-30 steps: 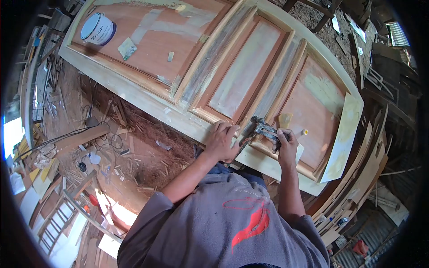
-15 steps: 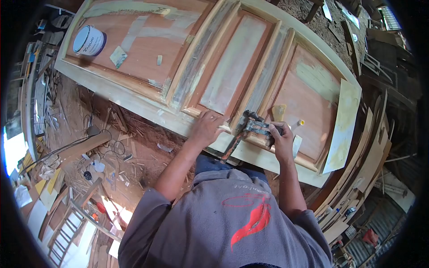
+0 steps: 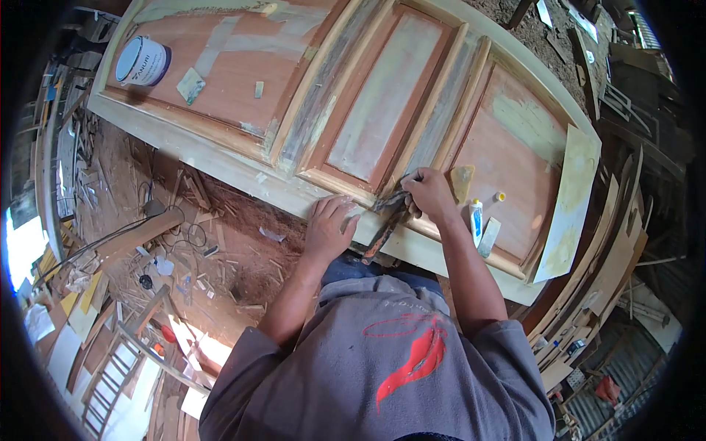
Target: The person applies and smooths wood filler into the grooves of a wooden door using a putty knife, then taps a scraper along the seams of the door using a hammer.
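Note:
My left hand rests on the near edge of a large panelled wooden door, its fingers stretched out and holding nothing. To its right, my right hand is closed on the dark upper part of what looks like a bar clamp. The clamp's rusty orange bar slants down past the door's near edge. Its upper end is partly hidden by my fingers. Beside my right forearm lie a small white-and-blue tube, a yellow cap, a yellowish scrap and a pale flat piece.
On the door's left panel stand a white tub, a stained square piece and a small block. A pale board lies across the right end. Wood scraps and a cable litter the floor; stacked boards stand at right.
My right hand has moved left and up along the clamp, and the clamp has turned. The tube beside my forearm has come into view. My left hand has shifted slightly down and left.

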